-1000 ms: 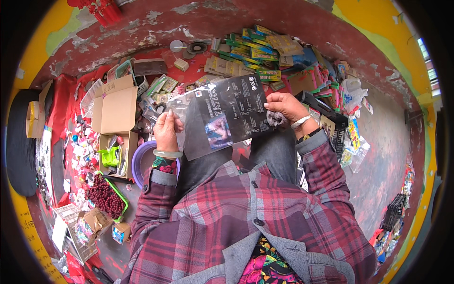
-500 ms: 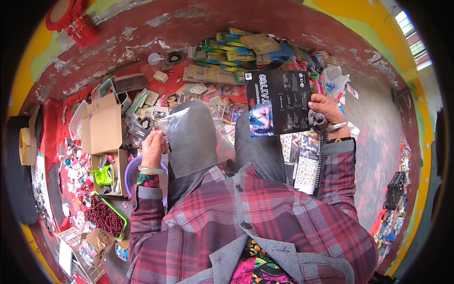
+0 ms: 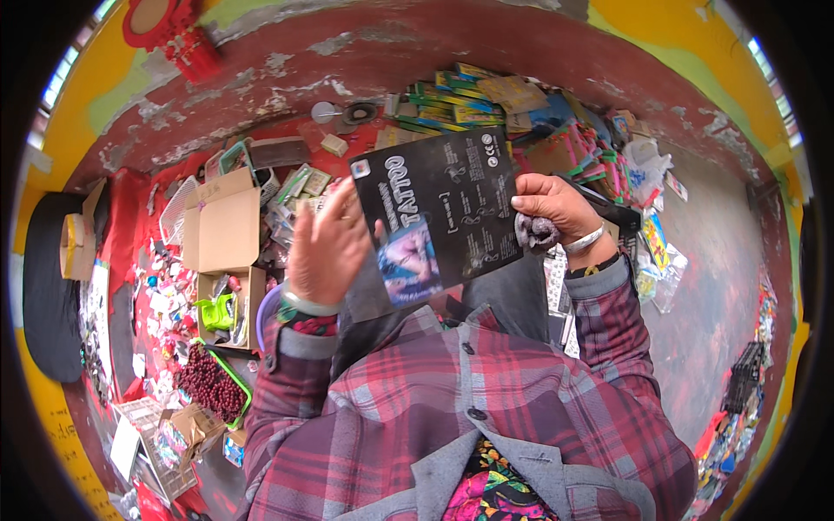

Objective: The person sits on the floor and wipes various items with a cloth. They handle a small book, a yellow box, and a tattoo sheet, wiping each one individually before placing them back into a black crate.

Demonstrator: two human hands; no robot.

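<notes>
My right hand [image 3: 563, 213] pinches the right edge of a flat black card [image 3: 460, 217] with pale print and a bluish photo at its lower left corner. Against that palm sits a dark, crumpled, round lump [image 3: 536, 231] whose kind I cannot make out. My left hand [image 3: 326, 247] is at the card's left edge, smeared by motion, its fingers stretched out and apart. A greyish see-through plastic sleeve [image 3: 368, 297] seems to show beneath the card's lower left corner; most of it is hidden. The card is tilted above my lap.
An open cardboard box [image 3: 224, 227] stands at the left, a green-rimmed tray of dark red beads [image 3: 208, 382] nearer me. Colourful flat packs [image 3: 460, 100] lie piled by the far wall. A clear plastic bag [image 3: 647, 165] lies at the right, and a black crate [image 3: 745, 373] farther right.
The card has moved left and tilted in my right hand. My left hand has come up and right to its edge, no longer visibly pinching the clear sleeve. The view has shifted slightly.
</notes>
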